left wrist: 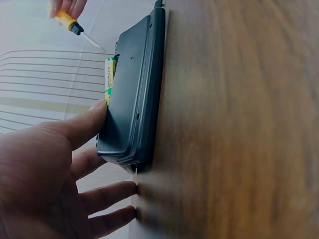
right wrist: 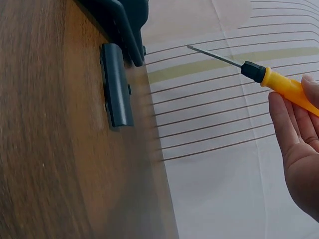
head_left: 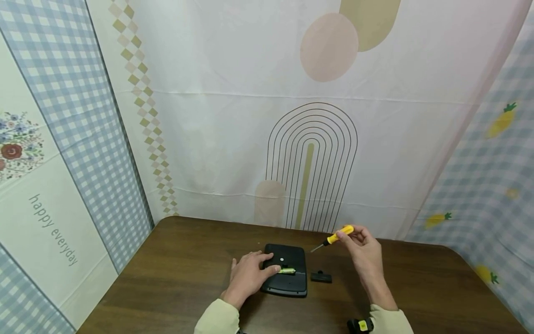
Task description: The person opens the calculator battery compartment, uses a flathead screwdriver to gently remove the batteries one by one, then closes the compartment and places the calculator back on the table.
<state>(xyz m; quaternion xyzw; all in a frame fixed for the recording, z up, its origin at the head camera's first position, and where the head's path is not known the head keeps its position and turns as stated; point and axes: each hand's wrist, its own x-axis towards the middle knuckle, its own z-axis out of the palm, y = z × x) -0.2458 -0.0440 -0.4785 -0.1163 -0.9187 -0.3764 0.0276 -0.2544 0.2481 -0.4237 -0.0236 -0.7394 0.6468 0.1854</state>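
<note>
Black battery-powered device [head_left: 289, 283] likely stays steadiest with the left hand [head_left: 249, 274], fingers spread, bracing it while the right hand [head_left: 367, 253] grips the yellow-handled screwdriver [head_left: 339, 235].

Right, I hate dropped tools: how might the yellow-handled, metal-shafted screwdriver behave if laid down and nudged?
The screwdriver could roll, its yellow handle looking rounded. That thicker end is probably heavier. The slim metallic shaft looks stiff.
</note>
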